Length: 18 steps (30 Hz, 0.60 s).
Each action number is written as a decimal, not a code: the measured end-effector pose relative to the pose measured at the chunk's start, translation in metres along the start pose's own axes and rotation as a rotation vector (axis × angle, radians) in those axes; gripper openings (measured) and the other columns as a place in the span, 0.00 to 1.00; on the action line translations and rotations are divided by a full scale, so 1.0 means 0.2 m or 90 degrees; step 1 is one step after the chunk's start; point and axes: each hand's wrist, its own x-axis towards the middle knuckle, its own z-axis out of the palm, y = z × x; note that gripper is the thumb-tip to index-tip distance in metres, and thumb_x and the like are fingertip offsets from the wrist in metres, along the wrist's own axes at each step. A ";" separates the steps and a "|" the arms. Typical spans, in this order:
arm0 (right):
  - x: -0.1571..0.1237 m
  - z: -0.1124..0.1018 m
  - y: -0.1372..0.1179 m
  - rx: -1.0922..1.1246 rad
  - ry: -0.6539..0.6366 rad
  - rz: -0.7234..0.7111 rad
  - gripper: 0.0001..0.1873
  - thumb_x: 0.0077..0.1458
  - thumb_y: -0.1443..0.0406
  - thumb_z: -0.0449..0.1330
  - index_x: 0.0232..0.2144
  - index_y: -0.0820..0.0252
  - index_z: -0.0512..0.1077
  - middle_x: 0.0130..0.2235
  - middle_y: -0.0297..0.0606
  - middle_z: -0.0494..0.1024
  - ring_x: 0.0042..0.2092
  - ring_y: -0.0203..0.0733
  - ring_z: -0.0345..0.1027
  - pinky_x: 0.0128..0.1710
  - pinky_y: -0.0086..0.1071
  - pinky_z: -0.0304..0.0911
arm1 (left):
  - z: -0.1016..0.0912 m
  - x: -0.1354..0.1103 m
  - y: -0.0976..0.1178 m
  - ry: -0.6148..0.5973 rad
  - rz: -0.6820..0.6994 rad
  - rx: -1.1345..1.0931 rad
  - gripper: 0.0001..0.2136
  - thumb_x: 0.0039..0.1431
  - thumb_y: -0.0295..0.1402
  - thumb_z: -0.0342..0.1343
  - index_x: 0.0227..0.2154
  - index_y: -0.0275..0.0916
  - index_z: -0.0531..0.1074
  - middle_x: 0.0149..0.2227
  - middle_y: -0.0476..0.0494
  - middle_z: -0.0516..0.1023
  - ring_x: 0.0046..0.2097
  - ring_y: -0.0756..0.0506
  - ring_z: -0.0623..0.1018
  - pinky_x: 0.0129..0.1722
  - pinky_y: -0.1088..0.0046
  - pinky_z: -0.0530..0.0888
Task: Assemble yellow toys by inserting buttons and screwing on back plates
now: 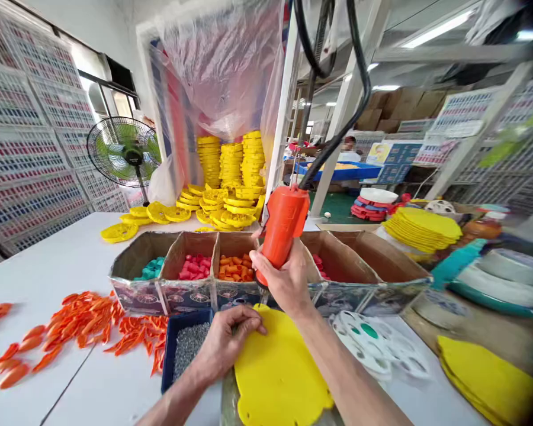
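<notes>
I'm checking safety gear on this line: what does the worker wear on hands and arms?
Nothing shows: the left hand and the right hand are bare, without gloves, rings or a watch, and both forearms are uncovered, no sleeves reaching into view.

Two bare forearms enter from the lower edge of the view — no sleeves, gloves, watch or rings visible on either. The left hand (224, 346) shows short, unpainted nails on its curled fingers; the right hand (284, 281) is seen from its back — knuckles and wrist uncovered, the forearm bare.
</notes>
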 end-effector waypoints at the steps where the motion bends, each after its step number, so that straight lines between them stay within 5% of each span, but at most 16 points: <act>1: 0.00 -0.01 0.01 -0.015 0.006 0.011 0.19 0.53 0.61 0.68 0.44 0.55 0.67 0.33 0.28 0.75 0.29 0.36 0.70 0.31 0.32 0.71 | 0.00 0.00 0.00 -0.002 0.000 0.000 0.13 0.68 0.42 0.57 0.34 0.39 0.79 0.36 0.45 0.85 0.40 0.44 0.80 0.45 0.72 0.72; 6: 0.04 -0.03 -0.04 -0.005 0.018 0.029 0.19 0.52 0.61 0.69 0.45 0.54 0.68 0.32 0.29 0.77 0.28 0.37 0.70 0.30 0.33 0.70 | -0.01 0.01 0.03 0.000 0.009 0.026 0.13 0.67 0.41 0.57 0.32 0.38 0.80 0.36 0.44 0.85 0.40 0.44 0.80 0.44 0.71 0.72; 12: 0.05 -0.03 -0.23 0.080 0.042 0.002 0.21 0.53 0.62 0.68 0.49 0.51 0.68 0.35 0.30 0.79 0.27 0.36 0.70 0.29 0.33 0.69 | -0.03 -0.02 0.08 0.058 0.101 0.086 0.11 0.66 0.40 0.59 0.32 0.42 0.83 0.39 0.42 0.86 0.58 0.38 0.75 0.59 0.63 0.66; 18: -0.02 -0.02 -0.32 0.110 0.018 0.009 0.19 0.55 0.63 0.68 0.47 0.51 0.68 0.31 0.28 0.77 0.27 0.36 0.71 0.28 0.33 0.69 | -0.02 -0.05 0.12 0.068 0.134 0.052 0.11 0.63 0.42 0.62 0.31 0.41 0.83 0.33 0.42 0.87 0.46 0.40 0.80 0.57 0.60 0.68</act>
